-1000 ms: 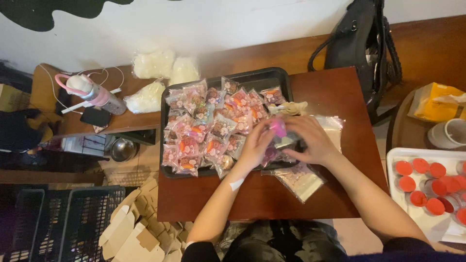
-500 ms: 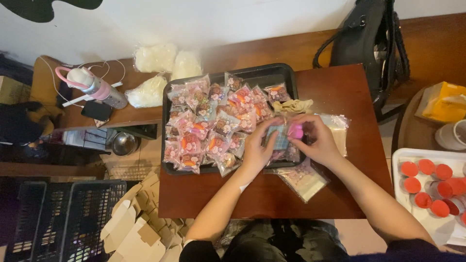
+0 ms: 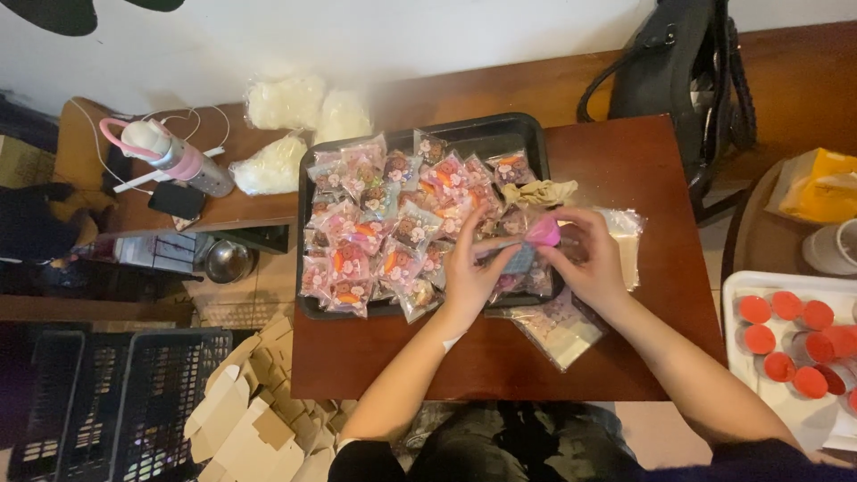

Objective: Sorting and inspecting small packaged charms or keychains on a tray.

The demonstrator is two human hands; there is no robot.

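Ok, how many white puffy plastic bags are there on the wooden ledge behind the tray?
3: two side by side against the wall, left one and right one, a third lower left, beside the pink bottle. None seem hidden.

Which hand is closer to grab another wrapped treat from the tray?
Probably the left hand: it lies over the black tray, touching the wrapped treats. The right hand sits at the tray's edge, pinching a pink piece.

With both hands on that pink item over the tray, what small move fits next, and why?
Probably lowering it onto the black tray: both the left hand and right hand pinch the pink item just above the wrapped packets already piled there.
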